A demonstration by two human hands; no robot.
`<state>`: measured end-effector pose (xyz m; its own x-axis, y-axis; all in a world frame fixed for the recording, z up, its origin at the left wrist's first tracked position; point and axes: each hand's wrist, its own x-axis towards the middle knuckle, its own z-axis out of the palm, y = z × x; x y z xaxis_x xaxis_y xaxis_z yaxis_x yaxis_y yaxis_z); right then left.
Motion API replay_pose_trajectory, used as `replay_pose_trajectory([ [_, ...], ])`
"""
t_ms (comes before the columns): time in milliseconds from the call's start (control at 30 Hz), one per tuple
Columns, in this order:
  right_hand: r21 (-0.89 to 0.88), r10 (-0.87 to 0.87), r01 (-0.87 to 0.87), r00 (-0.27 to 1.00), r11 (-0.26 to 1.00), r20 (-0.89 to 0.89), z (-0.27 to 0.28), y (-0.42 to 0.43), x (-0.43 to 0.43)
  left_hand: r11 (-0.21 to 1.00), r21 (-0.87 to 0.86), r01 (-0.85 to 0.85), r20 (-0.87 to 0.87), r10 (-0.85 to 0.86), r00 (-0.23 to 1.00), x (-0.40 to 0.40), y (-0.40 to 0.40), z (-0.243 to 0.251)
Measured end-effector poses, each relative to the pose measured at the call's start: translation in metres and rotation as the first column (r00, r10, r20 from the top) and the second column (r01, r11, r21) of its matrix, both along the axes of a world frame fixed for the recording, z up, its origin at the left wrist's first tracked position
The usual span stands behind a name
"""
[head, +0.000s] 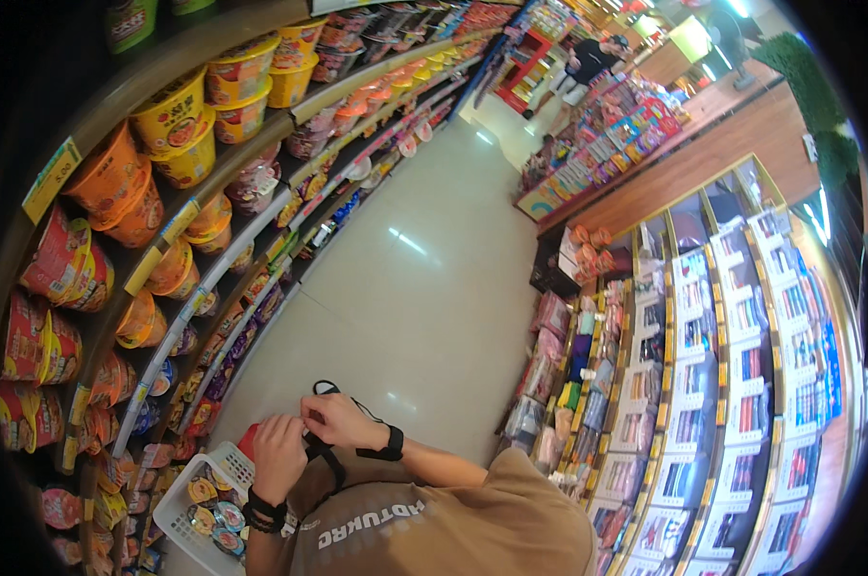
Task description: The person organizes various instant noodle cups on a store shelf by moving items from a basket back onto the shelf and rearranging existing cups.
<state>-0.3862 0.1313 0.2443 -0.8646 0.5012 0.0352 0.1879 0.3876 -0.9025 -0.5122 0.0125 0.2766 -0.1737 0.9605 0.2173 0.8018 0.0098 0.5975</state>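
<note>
My left hand [278, 448], with a dark band at the wrist, is curled in front of my body. Beside it my right hand [344, 423] has its fingers bent inward, with a black band on that wrist. The two hands nearly meet over a small dark item that they mostly hide. A red object [247, 441] shows at the outer side of my left hand; whether that hand grips it cannot be made out. Below and left stands a white plastic basket [177, 504] with several round lidded cups [229, 515] in it.
Shelves of instant noodle tubs [182, 129] line the left side. Packaged textiles fill a white-boxed rack [682, 403] on the right. A tiled floor [405, 288] runs between them. Farther off, a person [585, 65] stands near a snack display [607, 151].
</note>
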Motion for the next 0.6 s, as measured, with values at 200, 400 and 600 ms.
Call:
replay_pose_trajectory([
  [200, 0.102, -0.131, 0.118, 0.982, 0.988, 0.135, -0.008, -0.004, 0.026, 0.986, -0.061, 0.158, -0.011, -0.159, 0.987, 0.011, 0.016, -0.006],
  [400, 0.214, -0.172, 0.125, 0.961, 0.969, 0.218, 0.006, -0.003, 0.032, 0.979, 0.021, 0.203, -0.057, -0.202, 0.978, 0.022, 0.022, 0.000],
  [600, 0.204, -0.380, 0.374, 0.925, 0.905, -0.012, -0.009, -0.027, 0.027, 0.983, -0.036, 0.182, -0.124, -0.186, 0.975, 0.025, 0.021, 0.008],
])
